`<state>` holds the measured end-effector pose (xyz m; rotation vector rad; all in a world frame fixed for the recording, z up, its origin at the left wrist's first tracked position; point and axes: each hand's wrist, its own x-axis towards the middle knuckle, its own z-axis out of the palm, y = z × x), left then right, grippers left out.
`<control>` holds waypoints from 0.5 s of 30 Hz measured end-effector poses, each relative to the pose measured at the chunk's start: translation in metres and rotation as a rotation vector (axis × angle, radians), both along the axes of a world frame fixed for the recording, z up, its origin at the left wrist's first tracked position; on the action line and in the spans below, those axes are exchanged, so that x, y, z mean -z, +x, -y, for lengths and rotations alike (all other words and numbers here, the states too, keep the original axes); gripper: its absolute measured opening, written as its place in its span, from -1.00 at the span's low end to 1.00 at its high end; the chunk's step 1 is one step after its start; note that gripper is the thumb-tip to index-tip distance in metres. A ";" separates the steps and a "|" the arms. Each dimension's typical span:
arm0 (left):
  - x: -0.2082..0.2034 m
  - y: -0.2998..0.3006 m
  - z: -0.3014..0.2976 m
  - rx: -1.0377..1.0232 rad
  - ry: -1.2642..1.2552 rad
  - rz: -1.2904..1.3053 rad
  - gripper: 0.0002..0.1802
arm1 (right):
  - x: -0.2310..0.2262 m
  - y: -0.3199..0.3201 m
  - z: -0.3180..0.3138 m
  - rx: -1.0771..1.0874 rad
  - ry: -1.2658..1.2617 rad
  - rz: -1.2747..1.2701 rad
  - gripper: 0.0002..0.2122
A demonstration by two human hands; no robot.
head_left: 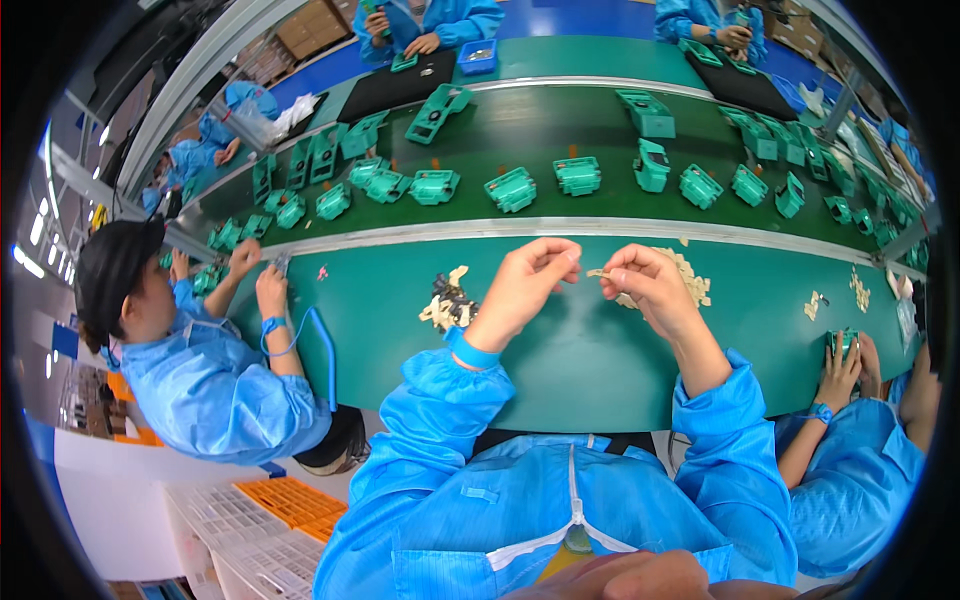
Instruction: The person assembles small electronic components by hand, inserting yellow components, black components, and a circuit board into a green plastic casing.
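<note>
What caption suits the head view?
Right hand pinching a small tan piece, left hand nearby, over a green table, green casings beyond.

The left grip (530, 285) and right grip (645, 285) face each other, near but apart. Left of the gap, thumb and fingertips draw close together; right of it, thumb and forefinger pinch. Below each grip, the left forearm (445, 400) and right forearm (725, 410) slant inward and upward
</note>
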<state>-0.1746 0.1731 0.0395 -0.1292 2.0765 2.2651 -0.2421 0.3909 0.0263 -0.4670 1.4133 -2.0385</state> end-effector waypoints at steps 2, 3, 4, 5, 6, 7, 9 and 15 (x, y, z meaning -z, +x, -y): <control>-0.003 -0.012 -0.022 0.028 0.017 0.053 -0.63 | 0.003 -0.002 -0.012 0.055 0.008 -0.086 -0.88; 0.000 -0.017 -0.030 0.051 0.026 0.018 -0.62 | 0.003 -0.002 -0.016 0.068 0.008 -0.080 -0.88; 0.003 -0.023 -0.037 0.071 0.035 -0.016 -0.60 | 0.001 -0.002 -0.018 0.089 0.023 -0.075 -0.89; 0.014 -0.031 -0.041 0.075 0.085 -0.099 -0.60 | 0.001 -0.004 -0.021 0.109 0.037 -0.068 -0.90; 0.016 -0.037 -0.047 0.083 0.083 -0.093 -0.60 | 0.003 -0.008 -0.026 0.118 0.035 -0.062 -0.90; 0.017 -0.042 -0.053 0.067 0.044 -0.138 -0.60 | 0.006 -0.012 -0.031 0.115 0.061 -0.037 -0.90; 0.016 -0.048 -0.066 0.055 -0.002 -0.176 -0.60 | 0.014 -0.019 -0.040 0.117 0.080 -0.006 -0.91; 0.018 -0.051 -0.094 -0.134 -0.649 -0.492 -0.80 | 0.029 -0.025 -0.054 0.234 0.078 -0.054 -0.89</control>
